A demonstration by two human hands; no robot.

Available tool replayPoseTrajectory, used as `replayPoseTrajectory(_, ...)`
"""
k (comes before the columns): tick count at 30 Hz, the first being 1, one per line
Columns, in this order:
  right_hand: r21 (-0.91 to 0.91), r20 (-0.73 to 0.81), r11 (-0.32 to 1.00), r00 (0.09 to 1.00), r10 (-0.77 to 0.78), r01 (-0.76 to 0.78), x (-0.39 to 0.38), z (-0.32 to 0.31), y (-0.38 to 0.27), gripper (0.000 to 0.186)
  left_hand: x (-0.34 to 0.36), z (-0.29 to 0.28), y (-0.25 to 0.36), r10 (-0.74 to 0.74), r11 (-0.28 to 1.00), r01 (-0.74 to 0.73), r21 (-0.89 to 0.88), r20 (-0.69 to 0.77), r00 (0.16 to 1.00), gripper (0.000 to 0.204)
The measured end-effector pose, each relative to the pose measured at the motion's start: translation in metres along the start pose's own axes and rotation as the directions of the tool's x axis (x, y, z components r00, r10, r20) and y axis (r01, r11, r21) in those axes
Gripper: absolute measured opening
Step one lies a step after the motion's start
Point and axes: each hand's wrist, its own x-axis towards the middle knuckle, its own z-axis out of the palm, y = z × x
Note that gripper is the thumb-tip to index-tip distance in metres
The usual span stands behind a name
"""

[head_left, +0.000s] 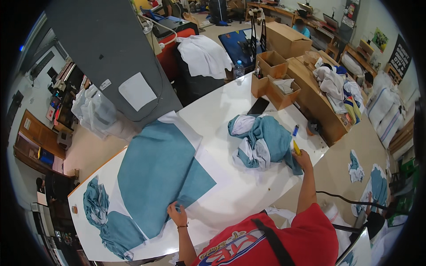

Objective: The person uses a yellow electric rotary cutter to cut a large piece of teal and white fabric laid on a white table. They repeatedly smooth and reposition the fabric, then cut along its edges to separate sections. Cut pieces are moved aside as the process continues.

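A large teal cloth piece [155,164] with white edging lies spread over the left half of the white table. At its near edge, my left hand [178,216] is closed on the fabric, fingers curled at the border. Farther right, my right hand [303,160] grips a slim yellow tool [296,147]; its kind is not clear, and most of it is hidden by my fingers. Just left of that hand sits a crumpled heap of teal and white cloth [270,137]. Another bunched teal cloth [120,232] rests at the table's left end.
Beyond the heap lie a black phone [258,106] and a small blue lighter [295,130]. Cardboard boxes [279,95] and a water bottle [238,69] stand along the far edge. A grey pillar [111,57] rises at the far left. Cloth pieces [356,167] lie on the floor at right.
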Motion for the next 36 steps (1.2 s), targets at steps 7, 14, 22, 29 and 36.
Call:
replayPoseTrajectory(7, 0.301, 0.031, 0.954, 1.000, 0.003, -0.012, 0.005, 0.016, 0.017, 0.052, -0.011, 0.027, 0.000, -0.017, 0.984, 0.012, 0.176, 0.024, 1.000, 0.047)
replayPoseTrajectory(14, 0.536, 0.108, 0.821, 0.980, 0.165, -0.197, -0.066, -0.016, -0.027, 0.048, 0.001, 0.045, 0.033, -0.241, 0.928, 0.223, 0.298, 0.025, 0.970, 0.055)
replayPoseTrajectory(22, 0.382, -0.140, 0.921, 0.979, 0.145, -0.082, -0.105, -0.053, 0.024, 0.049, -0.009, 0.070, 0.071, 0.142, 0.963, -0.181, 0.197, 0.199, 0.970, 0.051)
replayPoseTrajectory(29, 0.787, 0.092, 0.613, 0.996, 0.007, -0.077, -0.165, -0.080, -0.006, 0.050, -0.028, 0.061, 0.118, 0.135, 0.959, -0.205, 0.196, 0.320, 0.938, 0.044)
replayPoseTrajectory(36, 0.753, 0.432, 0.634, 0.860, -0.271, -0.178, -0.192, -0.017, -0.050, 0.057, -0.078, 0.030, 0.125, 0.218, 0.932, -0.319, 0.170, 0.440, 0.871, 0.048)
